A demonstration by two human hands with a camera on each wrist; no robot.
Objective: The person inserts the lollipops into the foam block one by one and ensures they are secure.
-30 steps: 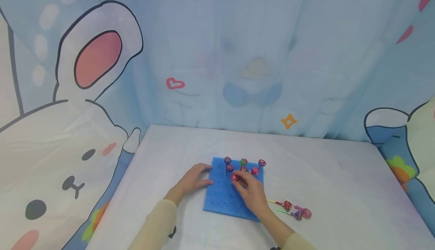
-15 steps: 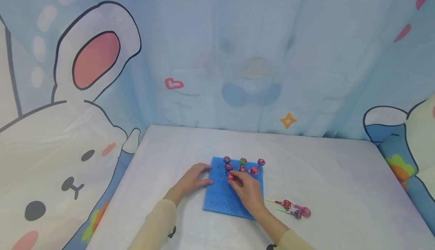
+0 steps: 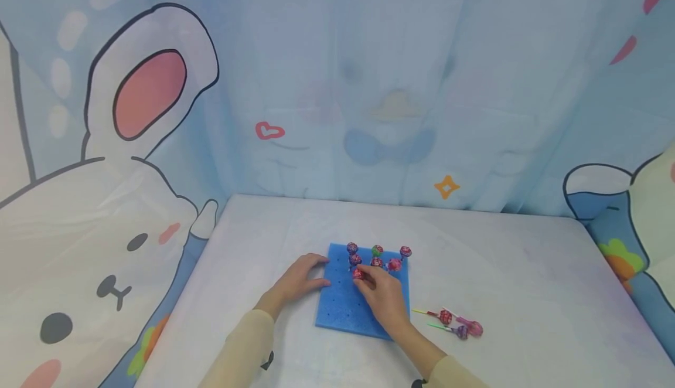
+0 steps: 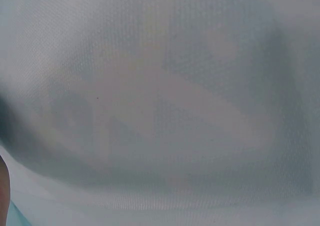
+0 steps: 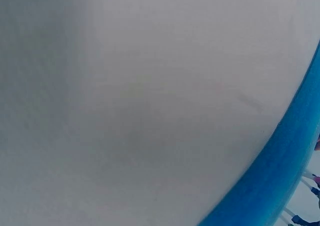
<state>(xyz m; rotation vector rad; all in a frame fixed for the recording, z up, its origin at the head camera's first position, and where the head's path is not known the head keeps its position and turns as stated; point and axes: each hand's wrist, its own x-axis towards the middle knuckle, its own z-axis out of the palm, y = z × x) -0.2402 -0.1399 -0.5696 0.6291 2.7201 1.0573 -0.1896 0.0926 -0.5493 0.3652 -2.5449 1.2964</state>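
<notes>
A blue foam board (image 3: 343, 312) dotted with small holes lies on the table. Several wrapped lollipops stand upright in its far part, among them a green one (image 3: 377, 251) and a pink one (image 3: 394, 265). My right hand (image 3: 385, 297) pinches a red lollipop (image 3: 358, 274) by its head over the middle of the board; its stick is hidden. At the board's left edge, my left hand (image 3: 299, 278) rests with thumb and fingers spread against the side. The right wrist view catches the board's blue edge (image 5: 265, 171).
Right of the board, loose lollipops lie on the white-covered table (image 3: 527, 282): a red one (image 3: 445, 317), a purple one (image 3: 462, 332) and a pink one (image 3: 475, 329). A printed curtain (image 3: 390, 83) hangs behind the table's far edge.
My right hand has shifted slightly left with the red lollipop over the first half second, then stayed nearly still. The left hand keeps its place at the board's edge.
</notes>
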